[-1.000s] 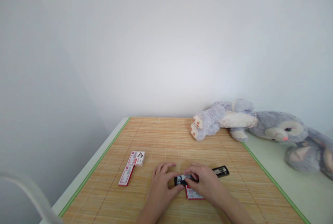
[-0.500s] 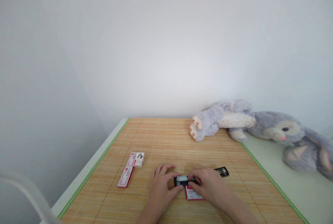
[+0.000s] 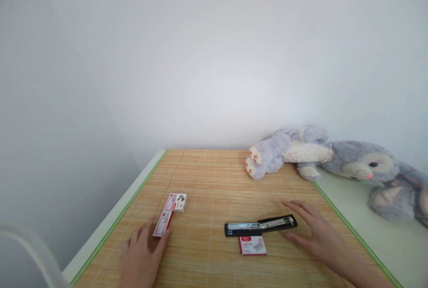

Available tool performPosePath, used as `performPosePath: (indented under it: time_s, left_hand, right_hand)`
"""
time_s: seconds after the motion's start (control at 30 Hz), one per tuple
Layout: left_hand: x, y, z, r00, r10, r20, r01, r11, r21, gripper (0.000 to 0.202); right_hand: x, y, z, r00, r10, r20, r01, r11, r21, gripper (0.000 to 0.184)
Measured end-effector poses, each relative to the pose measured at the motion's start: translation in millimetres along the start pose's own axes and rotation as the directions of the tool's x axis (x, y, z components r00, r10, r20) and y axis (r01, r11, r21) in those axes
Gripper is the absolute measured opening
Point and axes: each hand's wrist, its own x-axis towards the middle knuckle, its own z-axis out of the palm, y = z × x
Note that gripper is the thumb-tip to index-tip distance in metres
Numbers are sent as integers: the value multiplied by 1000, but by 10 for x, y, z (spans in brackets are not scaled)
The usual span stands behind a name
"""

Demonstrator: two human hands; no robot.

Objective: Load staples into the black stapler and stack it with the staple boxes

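A black stapler point(image 3: 243, 227) lies spread out flat on the bamboo mat, its metal inner parts showing. Just below it, a red-and-white staple box point(image 3: 253, 245) lies flat. My right hand point(image 3: 310, 225) is at the stapler's right end, fingers and thumb apart, holding nothing. On the left, my left hand point(image 3: 142, 248) has its thumb and fingers apart on either side of the near end of a long red-and-white box point(image 3: 162, 223). Whether it touches that box I cannot tell. Another such box point(image 3: 170, 202) and a small white box with a stapler picture point(image 3: 180, 202) adjoin it.
The bamboo mat point(image 3: 207, 181) with green edging covers a pale table point(image 3: 347, 194). A grey plush rabbit point(image 3: 307, 150) lies along the back right by the wall. A pale curved bar point(image 3: 31, 245) is at the lower left.
Both hands have come off the stapler, which now rests on the mat. My left hand has moved left to the boxes; my right hand has moved right.
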Motion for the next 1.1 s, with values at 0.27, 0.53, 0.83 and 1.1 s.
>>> performPosePath:
  time_s: [0.27, 0.53, 0.83, 1.1]
  left_hand:
    - [-185, 470, 35, 992, 126, 16, -124, 988, -96, 48]
    - [-243, 1302, 162, 856, 406, 320, -242, 862, -445, 43]
    - [-27, 1650, 274, 780, 467, 417, -203, 819, -537, 26]
    - [-65, 1646, 264, 786, 467, 405, -212, 819, -533, 26]
  right_hand:
    - [37, -63, 80, 967, 91, 240, -171, 925, 340, 38]
    - [25, 54, 112, 959, 111, 262, -224, 863, 452, 43]
    - [230, -410, -30, 985, -55, 165, -61, 777, 627, 25]
    - [542, -1093, 327, 955, -204, 213, 65, 850, 523, 15]
